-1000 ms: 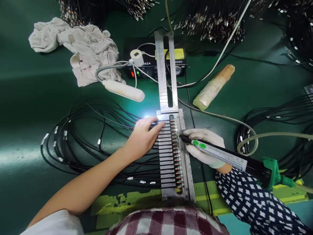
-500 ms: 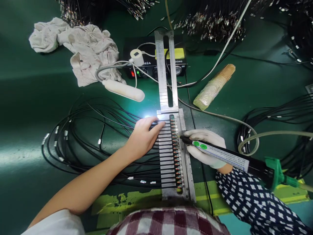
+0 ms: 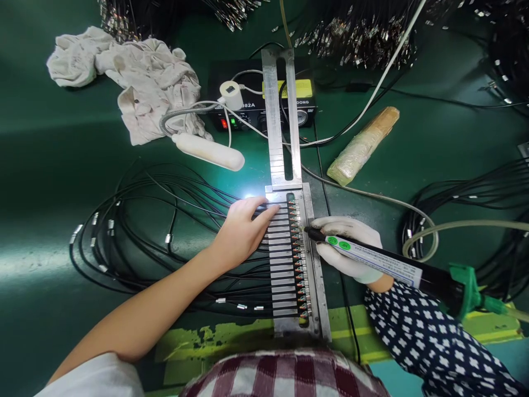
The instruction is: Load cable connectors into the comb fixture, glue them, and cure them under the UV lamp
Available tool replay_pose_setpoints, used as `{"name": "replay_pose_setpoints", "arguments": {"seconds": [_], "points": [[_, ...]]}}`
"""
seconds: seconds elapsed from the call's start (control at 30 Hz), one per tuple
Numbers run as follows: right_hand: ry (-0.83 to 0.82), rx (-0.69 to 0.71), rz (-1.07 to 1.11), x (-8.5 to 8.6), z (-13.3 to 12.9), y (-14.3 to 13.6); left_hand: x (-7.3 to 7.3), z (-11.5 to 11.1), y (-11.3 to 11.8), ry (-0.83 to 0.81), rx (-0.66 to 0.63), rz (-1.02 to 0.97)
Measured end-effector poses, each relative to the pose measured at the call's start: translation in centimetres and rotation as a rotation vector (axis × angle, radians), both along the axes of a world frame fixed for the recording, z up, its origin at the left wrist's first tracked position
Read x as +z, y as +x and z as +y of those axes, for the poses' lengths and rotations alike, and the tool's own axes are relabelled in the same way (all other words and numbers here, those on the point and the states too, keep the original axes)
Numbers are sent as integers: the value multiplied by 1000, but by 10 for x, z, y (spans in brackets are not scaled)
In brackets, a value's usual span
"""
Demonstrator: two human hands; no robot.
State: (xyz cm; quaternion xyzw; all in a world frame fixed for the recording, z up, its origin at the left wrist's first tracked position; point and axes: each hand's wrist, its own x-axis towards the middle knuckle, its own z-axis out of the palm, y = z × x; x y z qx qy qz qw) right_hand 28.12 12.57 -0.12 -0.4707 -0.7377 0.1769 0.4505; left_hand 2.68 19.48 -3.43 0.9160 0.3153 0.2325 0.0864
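Note:
A metal fixture (image 3: 283,278) lies lengthwise in front of me, with a row of black cables in its slots. Small metal connectors (image 3: 298,268) with coloured wires line its right side. My bare left hand (image 3: 246,226) rests on the fixture's upper left part, thumb and forefinger apart and stretched onto the slots; its other fingers are mostly hidden. My gloved right hand (image 3: 347,248) is closed around a black dispensing syringe (image 3: 372,259) with a white label. The syringe's dark tip points left at a connector in the upper half of the row; whether it touches cannot be made out.
Looped black cables (image 3: 119,242) spread left of the fixture. Behind it stand a black control box (image 3: 252,118), a lit white lamp (image 3: 210,151) and crumpled cloth (image 3: 161,82). A wrapped block (image 3: 363,146) lies right, near a clear hose (image 3: 467,225). More cable bundles (image 3: 363,38) lie behind.
The syringe tip has shifted very slightly along the connector row, toward the right. My left hand and the fixture have stayed in place.

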Motion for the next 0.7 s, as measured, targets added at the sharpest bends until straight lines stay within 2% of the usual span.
{"name": "replay_pose_setpoints", "arguments": {"seconds": [0.7], "points": [[-9, 1, 13, 0, 0, 2, -2, 0, 0, 1, 2, 8]]}}
